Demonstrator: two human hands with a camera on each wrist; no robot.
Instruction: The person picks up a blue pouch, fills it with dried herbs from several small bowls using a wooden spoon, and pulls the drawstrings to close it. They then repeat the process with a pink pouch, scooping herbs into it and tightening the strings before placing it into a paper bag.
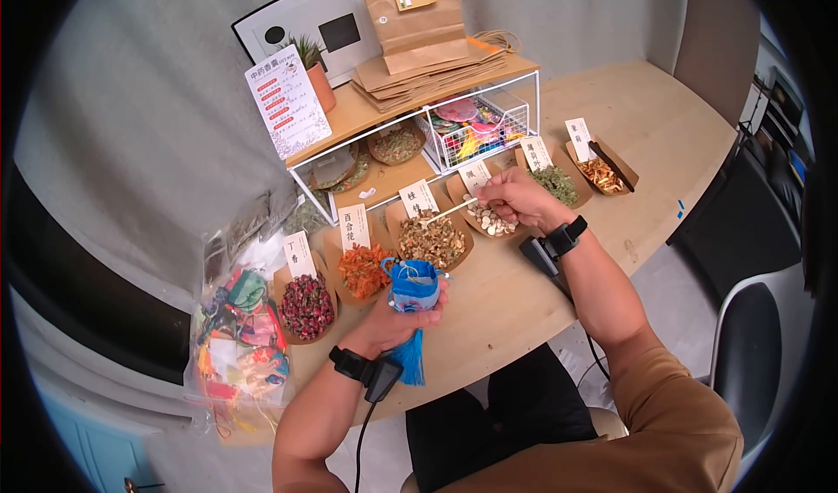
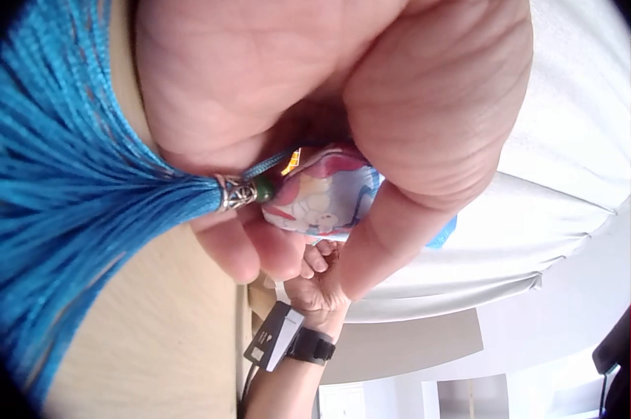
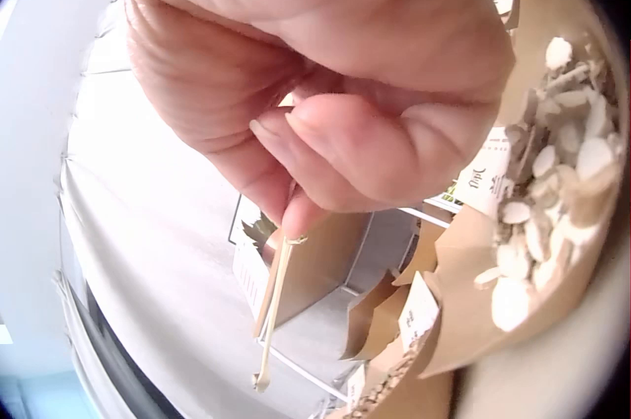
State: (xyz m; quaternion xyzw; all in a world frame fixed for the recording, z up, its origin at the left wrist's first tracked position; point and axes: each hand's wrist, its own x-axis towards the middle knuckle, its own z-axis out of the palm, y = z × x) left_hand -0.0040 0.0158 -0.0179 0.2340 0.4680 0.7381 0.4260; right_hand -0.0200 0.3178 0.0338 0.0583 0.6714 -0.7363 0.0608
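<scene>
My left hand (image 1: pixel 393 325) holds a small blue fabric pouch (image 1: pixel 415 290), mouth upward, over the table's near side. A blue tassel (image 1: pixel 408 359) hangs below it; the left wrist view shows the tassel's green bead (image 2: pixel 264 188) and the pouch's printed side (image 2: pixel 330 204) between thumb and fingers. My right hand (image 1: pixel 522 198) pinches a thin pale stick (image 1: pixel 451 210) between thumb and fingertips. Its far end, small and knobbed in the right wrist view (image 3: pixel 261 382), reaches the chopped brown herbs (image 1: pixel 434 244) in a paper tray. Pale sliced pieces (image 1: pixel 491 220) lie in the tray under my right hand.
Labelled paper trays hold dark red buds (image 1: pixel 307 308), orange petals (image 1: pixel 363 270), green leaves (image 1: pixel 553 186) and orange-brown strips (image 1: pixel 602 175). A black stick (image 1: pixel 614 166) lies across the last. Behind stands a wooden shelf (image 1: pixel 349 113) with paper bags; a plastic bag of pouches (image 1: pixel 240 344) lies left.
</scene>
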